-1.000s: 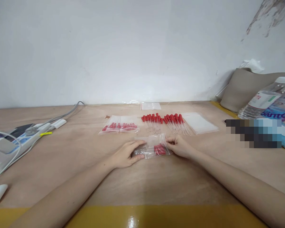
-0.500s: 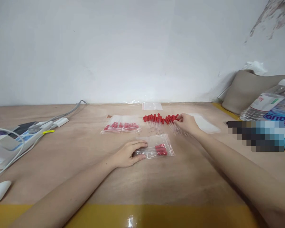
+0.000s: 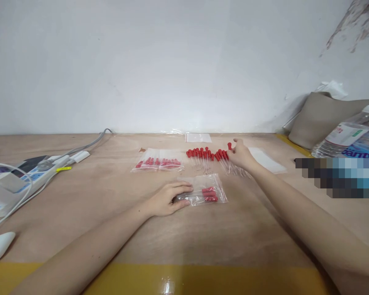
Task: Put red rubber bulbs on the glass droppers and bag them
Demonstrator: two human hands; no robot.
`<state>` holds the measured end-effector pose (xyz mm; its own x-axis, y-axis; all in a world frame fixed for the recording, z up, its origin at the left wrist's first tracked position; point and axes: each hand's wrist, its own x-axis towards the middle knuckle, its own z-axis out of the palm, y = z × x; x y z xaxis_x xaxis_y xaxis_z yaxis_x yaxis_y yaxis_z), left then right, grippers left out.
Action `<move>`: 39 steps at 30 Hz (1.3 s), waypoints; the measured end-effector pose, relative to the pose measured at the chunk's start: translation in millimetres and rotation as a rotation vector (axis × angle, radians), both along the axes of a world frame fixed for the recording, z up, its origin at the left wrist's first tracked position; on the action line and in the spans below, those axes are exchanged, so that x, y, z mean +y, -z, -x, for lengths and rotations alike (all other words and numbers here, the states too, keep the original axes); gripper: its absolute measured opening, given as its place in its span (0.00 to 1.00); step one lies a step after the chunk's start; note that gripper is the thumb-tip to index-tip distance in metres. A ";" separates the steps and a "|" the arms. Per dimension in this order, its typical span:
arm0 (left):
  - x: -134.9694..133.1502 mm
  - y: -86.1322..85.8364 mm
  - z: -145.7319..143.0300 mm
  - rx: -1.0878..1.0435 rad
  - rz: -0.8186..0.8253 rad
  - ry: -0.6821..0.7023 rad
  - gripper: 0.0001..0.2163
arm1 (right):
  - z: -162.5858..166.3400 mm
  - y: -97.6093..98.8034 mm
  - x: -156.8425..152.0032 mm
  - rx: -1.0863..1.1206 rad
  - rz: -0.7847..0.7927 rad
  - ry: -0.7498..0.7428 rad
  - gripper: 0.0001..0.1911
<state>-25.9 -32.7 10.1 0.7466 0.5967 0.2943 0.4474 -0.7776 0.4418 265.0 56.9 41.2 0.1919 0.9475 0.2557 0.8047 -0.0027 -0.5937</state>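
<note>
My left hand (image 3: 168, 199) rests on the table with thumb and fingers closed about the left end of a clear zip bag (image 3: 221, 192). Inside that bag lie a few droppers with red bulbs (image 3: 209, 194), bulbs to the right. At the right end of a loose row of droppers, my right hand (image 3: 240, 155) pinches one dropper (image 3: 229, 146), its red bulb poking up above the fingers. Left of the hand, the other loose droppers (image 3: 202, 153) lie side by side, bulbs away from me and clear tubes toward me.
Filled zip bags (image 3: 158, 162) of red-bulbed droppers lie at the left. Flat clear bags (image 3: 267, 160) are at the right, and another bag (image 3: 198, 137) lies by the wall. A power strip (image 3: 33, 178) with cables stands far left; a water bottle (image 3: 340, 135) leans far right.
My right hand has shifted slightly, and one dropper's red bulb now sticks up above the row at its fingers. My left hand stays on the bag.
</note>
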 end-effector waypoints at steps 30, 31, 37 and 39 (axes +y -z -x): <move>-1.7 -2.7 -1.2 0.025 0.019 -0.045 0.24 | 26.5 41.9 -71.9 0.649 0.295 -0.584 0.17; -1.3 -2.0 -1.2 0.022 0.015 -0.044 0.24 | 28.7 43.3 -71.3 0.636 0.276 -0.602 0.17; -0.5 -1.7 -1.5 0.023 0.013 -0.048 0.24 | 28.7 43.6 -73.4 0.318 0.091 -0.686 0.12; -0.6 -2.4 -1.8 0.026 0.007 -0.039 0.23 | 23.9 38.8 -72.9 0.281 0.136 -0.737 0.13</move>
<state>-24.1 -33.3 12.5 0.7300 0.6275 0.2707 0.4886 -0.7562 0.4352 241.0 -16.0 2.4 -0.4553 0.8751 0.1641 0.4479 0.3844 -0.8073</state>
